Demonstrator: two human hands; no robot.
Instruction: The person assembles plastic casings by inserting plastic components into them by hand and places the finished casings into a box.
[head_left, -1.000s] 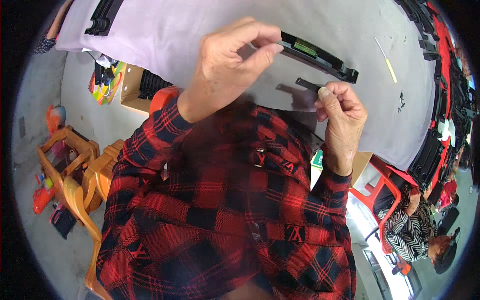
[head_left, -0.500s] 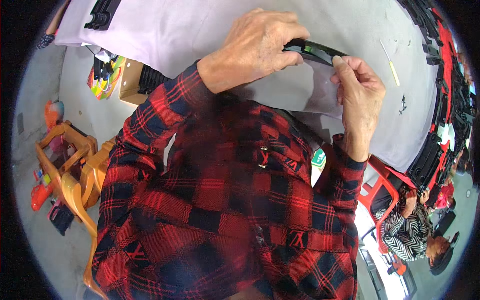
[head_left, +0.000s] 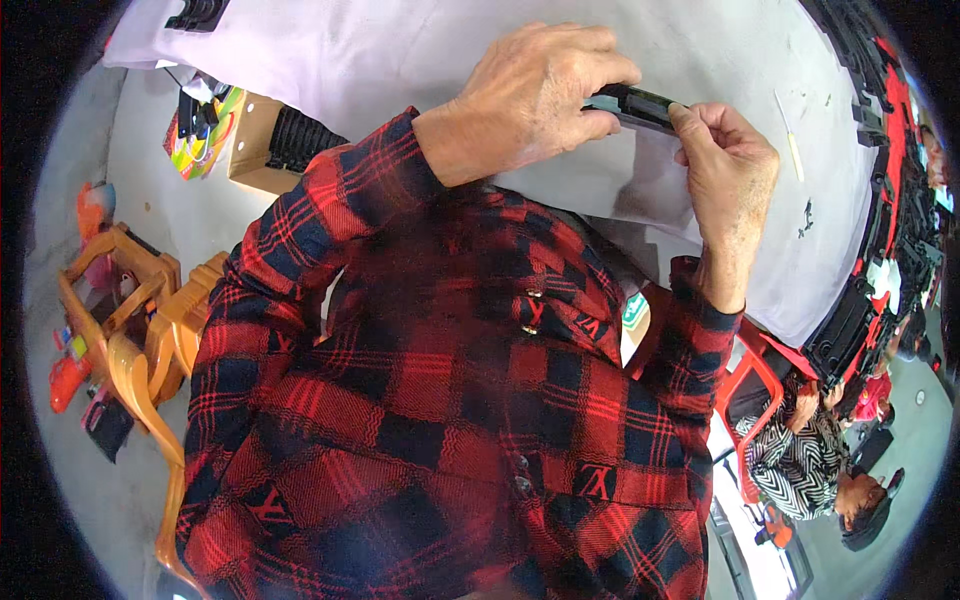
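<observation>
Evidently light, stiff black plastic strip (head_left: 632, 103): my left hand (head_left: 545, 90) fingers clamp near end, right hand (head_left: 725, 170) fingers pinch far-right tip above table (head_left: 400, 50).

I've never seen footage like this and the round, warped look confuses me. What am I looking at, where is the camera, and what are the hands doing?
The camera sits on a person's head and looks down with a very wide lens, which bends straight edges near the rim. No machine is involved: these are the person's own two bare hands, in red and black checked sleeves. The left hand grips a slim black plastic part from above, and the right hand pinches its other end. They hold it over a table with a pale cloth. More black parts line the table's right side. On the floor at left stand orange plastic stools and a cardboard box. Another person sits at lower right.
</observation>
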